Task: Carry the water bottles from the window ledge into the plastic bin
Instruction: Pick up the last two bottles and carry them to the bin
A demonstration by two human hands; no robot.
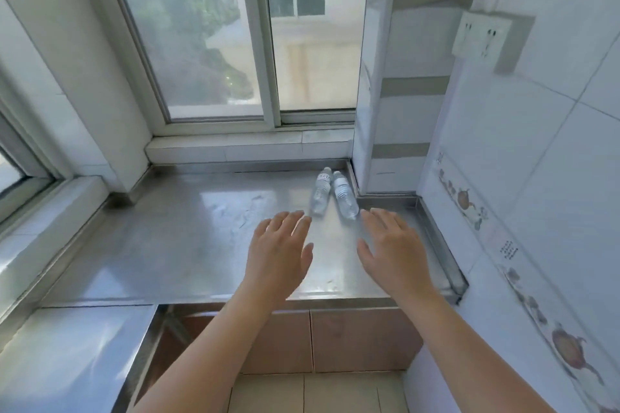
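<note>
Now both hands, left hand (278, 251) and right hand (391, 250), hover empty with a wide grip. Two water bottles (332, 193) lie side by side (caps toward the window) on the steel worktop (188, 238).

There are two clear water bottles, a left water bottle (320, 192) and a right water bottle (345, 195), two bare hands, a left hand (280, 253) and a right hand (391, 250), and one wall socket (480, 35).
</note>
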